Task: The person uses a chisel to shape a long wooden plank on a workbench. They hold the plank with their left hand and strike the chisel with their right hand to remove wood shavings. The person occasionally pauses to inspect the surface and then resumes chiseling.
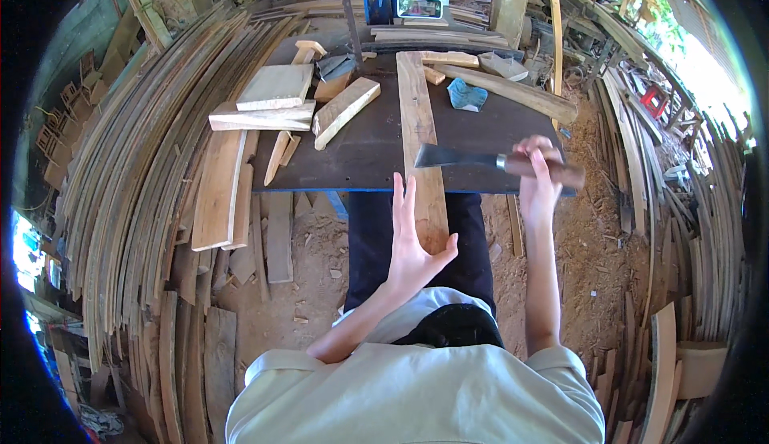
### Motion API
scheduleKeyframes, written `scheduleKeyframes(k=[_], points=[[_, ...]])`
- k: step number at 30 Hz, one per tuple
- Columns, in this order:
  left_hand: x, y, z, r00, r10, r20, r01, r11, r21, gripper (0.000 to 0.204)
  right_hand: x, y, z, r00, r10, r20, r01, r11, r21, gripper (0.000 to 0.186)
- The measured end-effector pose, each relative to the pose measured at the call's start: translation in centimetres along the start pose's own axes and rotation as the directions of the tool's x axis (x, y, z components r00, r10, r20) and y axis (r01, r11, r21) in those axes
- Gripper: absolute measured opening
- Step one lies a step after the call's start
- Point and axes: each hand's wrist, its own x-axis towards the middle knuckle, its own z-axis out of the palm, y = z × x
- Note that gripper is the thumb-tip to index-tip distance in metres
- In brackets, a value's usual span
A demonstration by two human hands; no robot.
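In my right hand [538, 179] is a wood chisel [460, 158], gripped by its brown wooden handle. Its wide dark blade points left, above a long wooden plank [418, 115]. The plank runs from the far side of the dark table toward me and sticks out past the near edge, above my legs. My left hand [414, 236] is raised beside the plank's near end, fingers stretched up and thumb spread to the right. Nothing is in that hand. Whether it touches the plank I cannot tell.
On the dark table [352, 163] lie wood blocks [346, 111], a thick square board [275, 86], a crumpled blue piece [467, 94] and a long offcut [513, 91]. Stacked planks [160, 131] line the left, more timber the right. A phone [420, 8] stands beyond the table.
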Motion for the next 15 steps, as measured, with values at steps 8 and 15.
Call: scheduleKeyframes(k=[8,15], points=[[-2.5,-1.0,1.1,0.776,-0.587,0.231,0.551,0.453,-0.701,0.056,-9.5,-7.1,6.1,0.916,-0.085,0.392,0.215,0.929,-0.300,0.023],[-0.5,-1.5,1.8,0.622,-0.449,0.642,0.600,-0.253,-0.759,0.083,-14.1,-6.8,9.4,0.719,-0.049,0.693,0.491,0.741,-0.458,0.016]])
